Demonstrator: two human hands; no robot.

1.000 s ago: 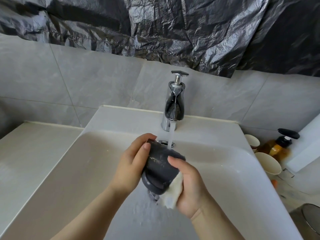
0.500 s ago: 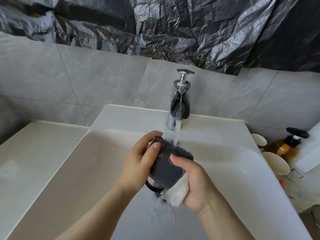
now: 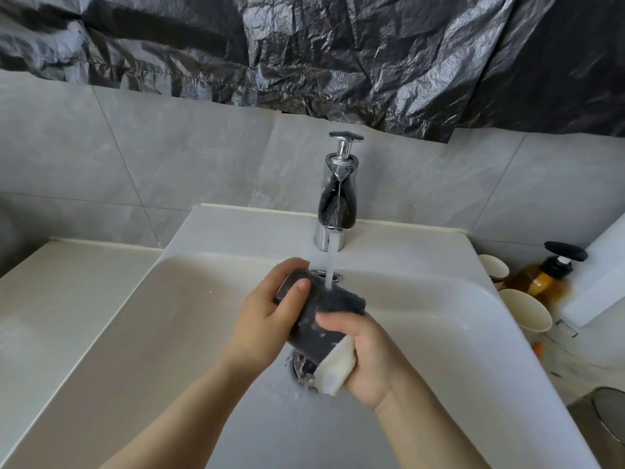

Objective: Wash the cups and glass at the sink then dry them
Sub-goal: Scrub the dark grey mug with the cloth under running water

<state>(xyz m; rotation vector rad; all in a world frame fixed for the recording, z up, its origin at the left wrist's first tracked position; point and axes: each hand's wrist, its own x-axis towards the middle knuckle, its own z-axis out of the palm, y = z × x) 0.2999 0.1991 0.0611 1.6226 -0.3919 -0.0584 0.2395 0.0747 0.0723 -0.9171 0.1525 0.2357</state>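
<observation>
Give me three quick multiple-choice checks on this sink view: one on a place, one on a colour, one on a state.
1. Where is the white sponge?
A. lying in the basin
B. in the right hand, against the cup
C. on the left counter

2. What colour is the cup that the left hand holds?
A. white
B. red
C. dark grey

3. What is the tap doing?
A. running onto the cup
B. shut off
C. wrapped in a cloth

Answers:
1 B: the right hand grips the sponge and presses it to the cup's side.
2 C: the cup's wall shows dark grey between the two hands.
3 A: a stream falls from the spout onto the cup.
</observation>
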